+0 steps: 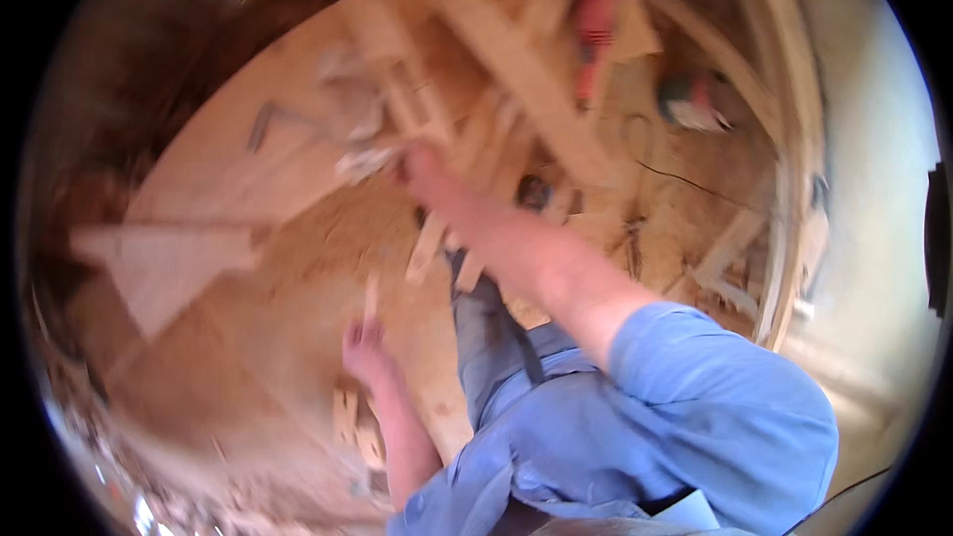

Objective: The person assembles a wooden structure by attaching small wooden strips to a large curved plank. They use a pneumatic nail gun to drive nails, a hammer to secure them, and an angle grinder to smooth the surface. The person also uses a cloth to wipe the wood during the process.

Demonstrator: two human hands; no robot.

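Note:
My left hand (365, 349) is low at the left of my body, closed round a short thin strip of wood (372, 296) that points up from the fingers. My right arm stretches forward across my body. At its end, my right hand (422, 171) is beside a crumpled whitish wrapping (363, 163) at the edge of a pale wooden board (233, 174). Motion smears the right fingers, so whether they grip anything does not show. Under the right forearm are short wood offcuts (427, 248).
A red power tool (596, 30) lies among long planks (526, 79) at the far side. To its right stands a dark tub (690, 104) with red and white on it. A cable (675, 174) crosses the dusty floor. A triangular board (164, 273) lies left.

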